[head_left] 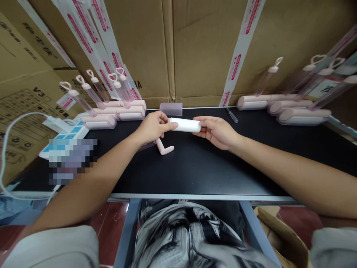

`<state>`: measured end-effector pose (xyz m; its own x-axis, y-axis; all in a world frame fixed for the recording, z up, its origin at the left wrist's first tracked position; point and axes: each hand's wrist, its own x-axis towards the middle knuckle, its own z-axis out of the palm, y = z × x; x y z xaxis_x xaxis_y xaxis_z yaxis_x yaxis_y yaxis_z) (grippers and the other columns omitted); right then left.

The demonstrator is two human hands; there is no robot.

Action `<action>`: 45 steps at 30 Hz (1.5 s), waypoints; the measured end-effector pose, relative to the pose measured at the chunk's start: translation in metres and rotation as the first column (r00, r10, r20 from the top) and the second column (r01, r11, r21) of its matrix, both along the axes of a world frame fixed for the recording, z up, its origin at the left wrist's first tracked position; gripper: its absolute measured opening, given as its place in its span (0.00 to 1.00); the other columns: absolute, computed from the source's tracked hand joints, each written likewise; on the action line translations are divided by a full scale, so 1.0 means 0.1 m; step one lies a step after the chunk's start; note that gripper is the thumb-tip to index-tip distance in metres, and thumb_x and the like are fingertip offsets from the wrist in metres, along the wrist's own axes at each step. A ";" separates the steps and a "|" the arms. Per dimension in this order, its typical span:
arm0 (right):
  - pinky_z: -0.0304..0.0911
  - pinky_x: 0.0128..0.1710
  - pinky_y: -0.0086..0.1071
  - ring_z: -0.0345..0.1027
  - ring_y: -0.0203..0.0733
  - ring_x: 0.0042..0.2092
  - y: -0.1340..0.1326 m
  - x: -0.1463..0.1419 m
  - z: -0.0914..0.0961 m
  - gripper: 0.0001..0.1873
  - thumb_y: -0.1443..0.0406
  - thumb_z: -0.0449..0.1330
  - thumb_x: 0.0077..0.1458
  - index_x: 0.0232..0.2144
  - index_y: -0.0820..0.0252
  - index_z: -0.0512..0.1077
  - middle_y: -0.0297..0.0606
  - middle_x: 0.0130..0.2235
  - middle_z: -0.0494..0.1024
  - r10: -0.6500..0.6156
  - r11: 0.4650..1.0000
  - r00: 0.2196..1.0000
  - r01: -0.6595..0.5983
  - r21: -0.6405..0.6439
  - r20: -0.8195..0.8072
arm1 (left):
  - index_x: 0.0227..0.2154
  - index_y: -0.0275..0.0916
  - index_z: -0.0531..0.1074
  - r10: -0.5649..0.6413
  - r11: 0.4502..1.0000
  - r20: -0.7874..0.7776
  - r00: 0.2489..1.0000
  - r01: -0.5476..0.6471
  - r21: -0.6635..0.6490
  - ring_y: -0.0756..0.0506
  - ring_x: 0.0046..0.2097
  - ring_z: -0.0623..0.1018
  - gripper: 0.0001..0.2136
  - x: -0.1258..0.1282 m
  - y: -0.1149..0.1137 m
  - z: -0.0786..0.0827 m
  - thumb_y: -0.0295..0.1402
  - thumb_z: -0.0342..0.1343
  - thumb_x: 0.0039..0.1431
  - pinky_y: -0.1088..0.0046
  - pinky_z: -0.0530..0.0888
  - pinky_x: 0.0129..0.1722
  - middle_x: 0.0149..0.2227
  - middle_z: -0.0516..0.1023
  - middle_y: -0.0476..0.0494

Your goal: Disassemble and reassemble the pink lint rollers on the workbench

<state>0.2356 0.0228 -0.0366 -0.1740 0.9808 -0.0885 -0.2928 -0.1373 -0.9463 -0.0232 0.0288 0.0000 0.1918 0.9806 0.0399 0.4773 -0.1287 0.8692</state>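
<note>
While a pink bent pc (166, 150) lies nearer on the table (195, 175), the white cylinder (185, 125) is just beyond, L grip (152, 127) & R grip (219, 133) grasping opp. ends; prob. light, stiff, bit slippery, so best held at ends w/ fingertips.

The left forearm (107, 169) slants from the lower left and the right forearm (279, 163) from the lower right, the left hand (152, 128) pinching with its thumb (169, 126) straight, the right hand (219, 133) facing it mid-frame, its fingers (208, 120) bent inward.
</note>
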 end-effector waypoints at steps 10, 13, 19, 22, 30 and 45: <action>0.83 0.37 0.39 0.78 0.40 0.36 0.11 0.12 -0.15 0.21 0.62 0.80 0.45 0.42 0.58 0.82 0.39 0.39 0.83 -0.010 0.967 0.956 -0.065 0.245 0.293 | 0.31 0.41 0.77 -0.003 0.993 -0.446 0.895 0.055 0.102 0.47 0.28 0.73 0.18 -0.03 -0.03 0.07 0.50 0.70 0.51 0.72 0.63 0.27 0.28 0.79 0.47; 0.80 0.36 0.39 0.76 0.40 0.33 0.12 0.12 -0.17 0.22 0.59 0.80 0.45 0.41 0.58 0.81 0.39 0.37 0.83 -0.035 0.960 0.936 -0.066 0.271 0.351 | 0.30 0.41 0.77 0.006 0.993 -0.525 0.851 0.058 0.106 0.46 0.28 0.75 0.18 -0.02 -0.05 0.09 0.51 0.70 0.50 0.71 0.63 0.26 0.29 0.81 0.46; 0.76 0.38 0.41 0.75 0.41 0.33 0.16 0.15 -0.20 0.25 0.53 0.79 0.41 0.39 0.58 0.80 0.39 0.36 0.83 -0.132 0.922 0.878 -0.062 0.383 0.461 | 0.27 0.42 0.78 0.006 0.989 -0.573 0.820 0.080 0.124 0.45 0.27 0.74 0.18 -0.04 -0.03 0.09 0.52 0.71 0.48 0.71 0.61 0.26 0.28 0.81 0.44; 0.75 0.43 0.43 0.75 0.43 0.37 0.18 0.17 -0.20 0.24 0.51 0.77 0.43 0.38 0.58 0.80 0.40 0.38 0.84 -0.197 0.890 0.826 -0.075 0.450 0.528 | 0.28 0.42 0.80 0.007 0.995 -0.585 0.811 0.055 0.088 0.45 0.27 0.73 0.17 -0.04 -0.04 0.11 0.50 0.73 0.46 0.70 0.60 0.27 0.29 0.81 0.43; 0.72 0.41 0.43 0.77 0.46 0.35 0.27 0.24 -0.04 0.14 0.57 0.68 0.54 0.39 0.58 0.84 0.41 0.36 0.85 -0.385 0.811 0.665 -0.086 0.578 0.639 | 0.37 0.42 0.83 0.073 0.975 -0.516 0.854 0.049 0.218 0.43 0.32 0.76 0.16 -0.19 -0.06 0.30 0.47 0.70 0.50 0.69 0.63 0.31 0.33 0.82 0.45; 0.64 0.45 0.37 0.75 0.47 0.41 1.46 -0.47 0.27 0.09 0.69 0.63 0.60 0.37 0.61 0.84 0.43 0.40 0.84 -0.489 0.604 0.360 -0.517 0.607 0.794 | 0.39 0.40 0.80 0.087 0.920 -0.719 0.689 0.221 0.324 0.43 0.38 0.75 0.13 0.14 1.36 0.22 0.39 0.70 0.52 0.70 0.63 0.37 0.39 0.82 0.42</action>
